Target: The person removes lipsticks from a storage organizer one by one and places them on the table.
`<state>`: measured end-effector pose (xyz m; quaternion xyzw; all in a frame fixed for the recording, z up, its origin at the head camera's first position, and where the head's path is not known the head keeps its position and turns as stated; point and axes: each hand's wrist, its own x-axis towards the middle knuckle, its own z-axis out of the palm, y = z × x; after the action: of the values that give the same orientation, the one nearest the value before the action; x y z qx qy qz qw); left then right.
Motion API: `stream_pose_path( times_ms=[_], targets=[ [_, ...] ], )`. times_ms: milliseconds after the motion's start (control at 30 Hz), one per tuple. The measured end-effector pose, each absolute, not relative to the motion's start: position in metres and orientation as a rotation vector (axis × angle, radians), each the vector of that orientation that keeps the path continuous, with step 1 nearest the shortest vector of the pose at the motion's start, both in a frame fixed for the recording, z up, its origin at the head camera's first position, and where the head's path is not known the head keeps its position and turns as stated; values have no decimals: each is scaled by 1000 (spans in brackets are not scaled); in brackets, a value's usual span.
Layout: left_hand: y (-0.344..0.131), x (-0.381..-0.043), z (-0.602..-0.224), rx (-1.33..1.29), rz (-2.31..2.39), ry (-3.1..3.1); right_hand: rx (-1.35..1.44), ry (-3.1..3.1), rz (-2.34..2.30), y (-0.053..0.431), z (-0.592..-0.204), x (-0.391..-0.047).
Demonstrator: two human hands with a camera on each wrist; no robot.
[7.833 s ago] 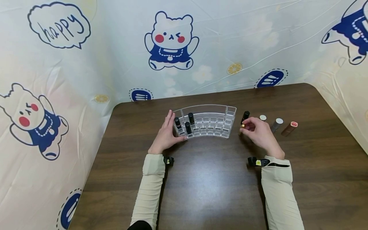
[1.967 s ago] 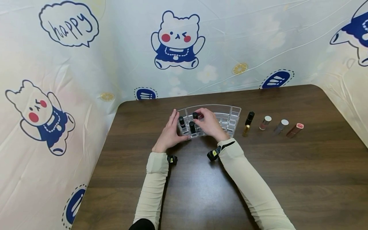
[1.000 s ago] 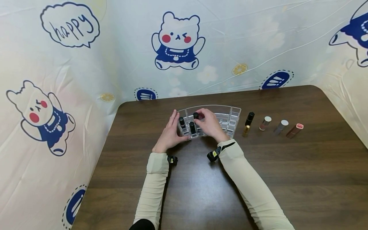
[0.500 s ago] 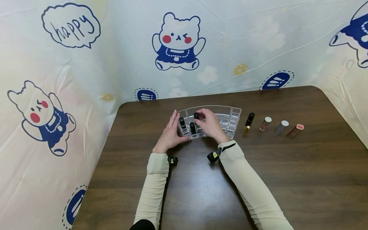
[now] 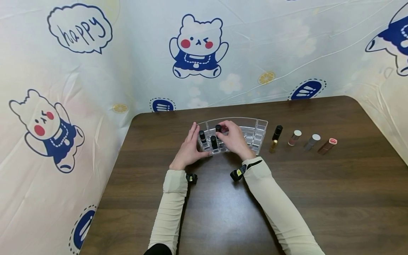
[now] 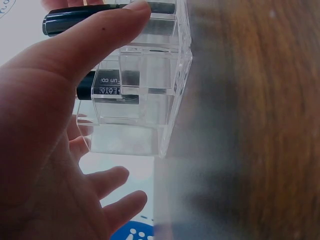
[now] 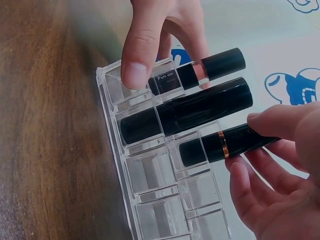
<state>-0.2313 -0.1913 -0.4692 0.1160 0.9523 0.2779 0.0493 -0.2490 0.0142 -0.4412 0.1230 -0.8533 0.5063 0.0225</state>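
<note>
A clear compartmented lipstick organizer (image 5: 261, 123) stands on the table. My left hand (image 5: 187, 150) rests at its left end, fingers straight along the side and thumb against the front. With thumb and fingertips, my right hand (image 5: 236, 140) pinches a black lipstick (image 7: 210, 152) with a gold band, upright in a slot of the second row. Left of it, a thicker black tube (image 7: 210, 107) sits in a front slot. A third black tube with a pinkish band (image 7: 200, 72) occupies the leftmost part. The other right fingers hang loosely curled below the lipstick in the right wrist view.
Right of the organizer stand a black tube (image 5: 277, 132) with a gold piece (image 5: 273, 146) directly in front, a white-capped tube (image 5: 294, 137), a grey-capped tube (image 5: 312, 142) and a brown tube (image 5: 327, 146). A patterned cloth (image 5: 242, 63) hangs behind the wooden table (image 5: 216, 205).
Since the oldest frame, my right hand has moved left from the gold piece to the black lipstick in the organizer. Over the last two seconds both hands have barely moved.
</note>
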Motion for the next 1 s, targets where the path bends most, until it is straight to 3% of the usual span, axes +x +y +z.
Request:
stream_pose_path(
  times_ms=[1000],
  targets=[
    [-190, -230, -468, 347, 781, 2945, 383, -2553, 1619, 21, -430, -244]
  ],
)
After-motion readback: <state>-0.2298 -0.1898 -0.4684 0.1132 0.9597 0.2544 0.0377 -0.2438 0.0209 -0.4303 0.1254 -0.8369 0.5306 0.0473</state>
